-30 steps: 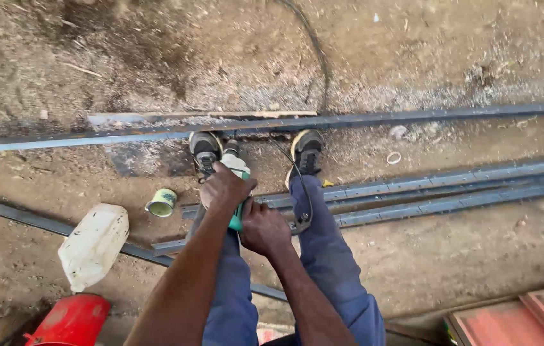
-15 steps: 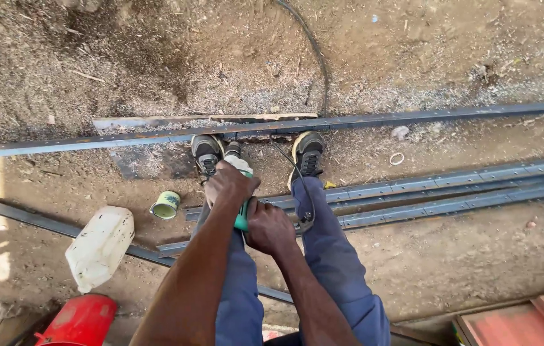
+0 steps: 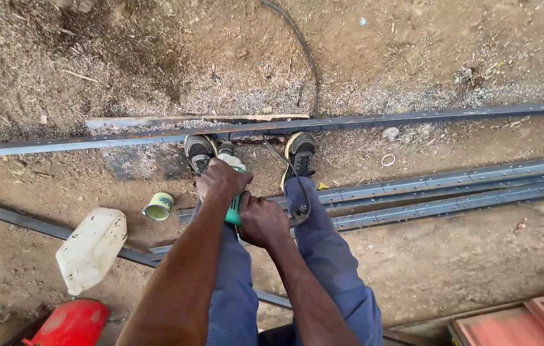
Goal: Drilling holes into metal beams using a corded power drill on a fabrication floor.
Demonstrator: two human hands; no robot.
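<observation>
Bare dirt (image 3: 451,275) right — white jug (image 3: 90,248), tin can (image 3: 158,206) crowding left.

Outdoor metalworking yard: bare dirt ground (image 3: 464,282), long perforated steel bars (image 3: 451,189) laid out, metal filings scattered, power cable (image 3: 304,57) trailing.

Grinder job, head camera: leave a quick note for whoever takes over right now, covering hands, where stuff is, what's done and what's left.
Left hand grips the front of the green grinder; right hand grips its rear.
Grinder is held between the knees, pointing at the long steel bar under both shoes.
More bars lie to the right; white jug, small tin and a red container to the left.
Done: metal dust lies along the bar.
Left: whether the bar is cut through can't be told.
</observation>
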